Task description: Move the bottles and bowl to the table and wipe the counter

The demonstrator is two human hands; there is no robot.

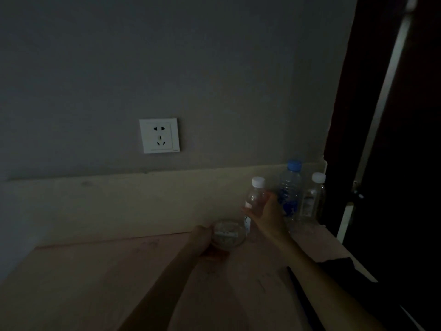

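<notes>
The room is dim. A small clear glass bowl [229, 234] with pale bits inside sits on the light wooden counter [95, 278] near the back wall. My left hand [202, 240] grips the bowl's left rim. My right hand [268, 217] is wrapped around a clear white-capped bottle [255, 197], which stands just right of the bowl. Behind it, in the back right corner, stand a blue-capped bottle [290, 189] with a blue label and a second white-capped bottle [313, 197].
A white wall socket [159, 135] is on the grey wall above the counter. A dark door or cabinet [393, 163] rises at the right edge. A dark cloth-like shape [334, 271] lies at the counter's right side by my forearm.
</notes>
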